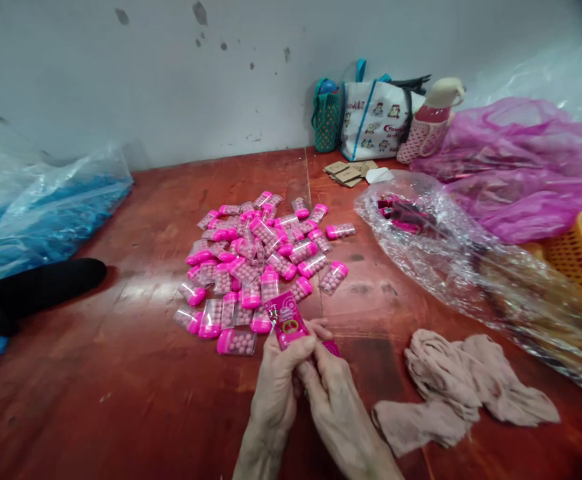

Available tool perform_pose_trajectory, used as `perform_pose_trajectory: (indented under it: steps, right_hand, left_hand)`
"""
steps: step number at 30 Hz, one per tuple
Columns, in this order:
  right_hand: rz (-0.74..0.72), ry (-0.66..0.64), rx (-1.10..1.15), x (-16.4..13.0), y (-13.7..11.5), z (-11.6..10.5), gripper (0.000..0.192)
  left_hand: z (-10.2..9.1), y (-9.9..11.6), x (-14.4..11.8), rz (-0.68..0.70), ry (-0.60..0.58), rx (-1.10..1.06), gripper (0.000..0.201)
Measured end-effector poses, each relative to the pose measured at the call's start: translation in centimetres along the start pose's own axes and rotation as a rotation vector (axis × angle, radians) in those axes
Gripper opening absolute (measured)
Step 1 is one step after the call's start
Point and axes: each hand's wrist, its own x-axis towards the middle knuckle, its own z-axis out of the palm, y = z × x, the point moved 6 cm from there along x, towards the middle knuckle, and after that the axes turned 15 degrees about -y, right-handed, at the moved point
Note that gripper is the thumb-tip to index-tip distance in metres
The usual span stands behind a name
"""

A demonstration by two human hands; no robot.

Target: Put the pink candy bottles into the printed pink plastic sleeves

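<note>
My left hand [275, 383] is closed on a pink printed wrapper [287, 321], which stands up from between thumb and fingers. Pressed against it, my right hand [335, 387] is also closed, its thumb and fingers meeting at the wrapper's lower end. Another bit of pink printed wrapper [331, 348] shows beyond the right knuckles; most of it is hidden. Just past my hands lies a loose pile of small clear candy containers [251, 273] with bright pink caps and pale pink balls inside.
On the right are a crumpled beige cloth [451, 387], a clear plastic bag [421, 267] with pink wrappers, pink bags [515, 160] and a yellow basket [578, 260]. A tote bag [373, 123] stands by the wall. Left: a blue-filled bag [55, 213] and a black object [51, 283].
</note>
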Motion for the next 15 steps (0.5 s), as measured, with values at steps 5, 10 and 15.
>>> perform_pose_trajectory:
  steps: [5, 10, 15]
  right_hand:
    - [0.018, -0.096, 0.234, 0.9, -1.2, 0.1, 0.033]
    - [0.032, -0.099, 0.207, 1.1, -2.0, -0.4, 0.037]
    - [-0.102, 0.170, 0.067, 1.9, -3.1, -3.3, 0.023]
  left_hand:
    - [-0.6, -0.7, -1.1, -0.031, 0.010, -0.110, 0.011]
    - [-2.2, -0.3, -1.9, 0.012, 0.062, -0.161, 0.020]
    - [-2.6, 0.3, -2.3, 0.052, 0.041, -0.108, 0.011]
